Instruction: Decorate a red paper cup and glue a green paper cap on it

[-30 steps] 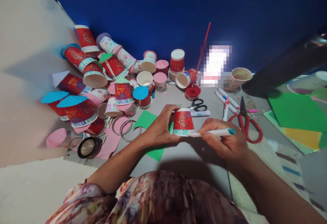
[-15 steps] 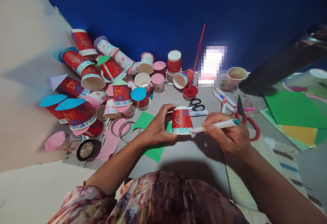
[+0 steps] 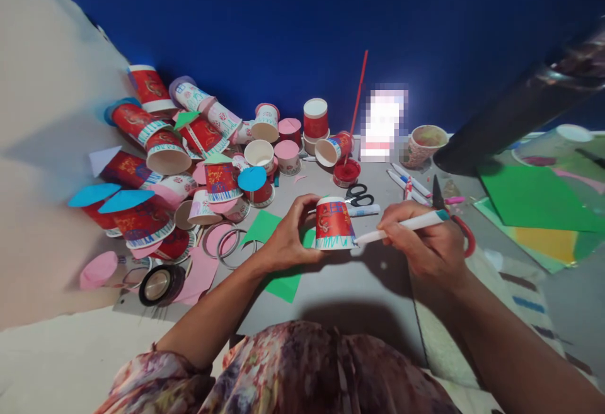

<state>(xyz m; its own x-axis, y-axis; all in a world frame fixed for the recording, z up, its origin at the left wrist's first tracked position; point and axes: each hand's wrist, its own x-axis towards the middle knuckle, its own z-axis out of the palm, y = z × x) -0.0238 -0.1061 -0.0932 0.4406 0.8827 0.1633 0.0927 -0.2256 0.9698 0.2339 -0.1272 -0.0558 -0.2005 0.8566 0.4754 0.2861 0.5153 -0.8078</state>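
Observation:
A red paper cup [image 3: 333, 222] with a white rim is upside down in my left hand [image 3: 292, 237], thumb near its rim and fingers behind it. Green zigzag strokes run along the white band, and a blue window shape is drawn higher up. Pinched in my right hand [image 3: 423, 237] is a white marker [image 3: 405, 226] with a teal end. Its tip meets the band at the cup's lower right. Green paper [image 3: 265, 228] lies under and beside my left hand. Small black-handled scissors [image 3: 359, 195] rest behind the cup.
Many decorated paper cups [image 3: 167, 152] are piled at the left. Near them are silver rings [image 3: 230, 245] and a tape roll [image 3: 158, 285]. Several markers [image 3: 401, 181], red-handled scissors [image 3: 466, 234] and a red paint pot [image 3: 346, 172] lie behind. A dark post [image 3: 510, 105] and green sheets [image 3: 534, 196] stand right.
The cup has turned slightly in my left hand, bringing more of the blue window into view. My right hand still holds the marker at the rim. The whole view has shifted a little.

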